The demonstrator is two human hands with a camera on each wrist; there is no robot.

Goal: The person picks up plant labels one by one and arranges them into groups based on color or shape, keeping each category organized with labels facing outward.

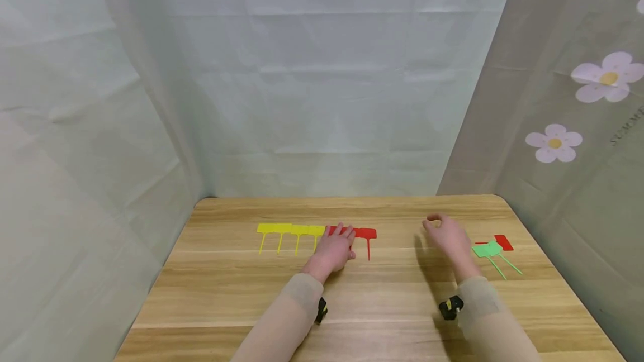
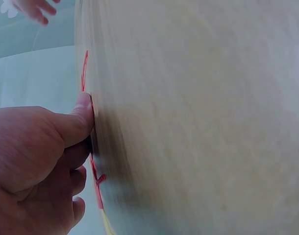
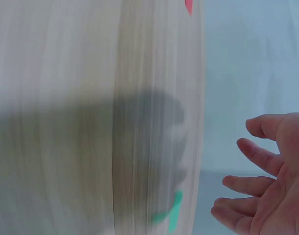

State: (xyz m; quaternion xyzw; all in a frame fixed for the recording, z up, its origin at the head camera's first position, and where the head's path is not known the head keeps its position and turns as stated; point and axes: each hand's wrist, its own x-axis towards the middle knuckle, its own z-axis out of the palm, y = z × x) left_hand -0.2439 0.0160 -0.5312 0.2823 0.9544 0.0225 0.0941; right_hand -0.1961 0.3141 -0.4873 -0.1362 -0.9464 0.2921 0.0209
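Note:
Yellow cable-tie tags (image 1: 274, 228) form a row on the wooden table, their thin tails toward me. Red cable-tie tags (image 1: 368, 233) continue that row on its right. My left hand (image 1: 334, 249) rests on the red tags with its fingers extended, covering some of them. In the left wrist view, the thumb (image 2: 83, 110) lies right at a red tag's edge. Raised over the table, my right hand (image 1: 449, 238) holds nothing, and its fingers are relaxed and spread apart in the right wrist view. Beside it lie green tags (image 1: 487, 248), overlapping a red tag (image 1: 503, 242).
The wooden table (image 1: 382, 312) has rounded far corners. Pale cloth (image 1: 322, 99) hangs behind and at the left, and a flowered cloth (image 1: 568, 194) stands along the right. Each wrist wears a small black camera (image 1: 450, 307).

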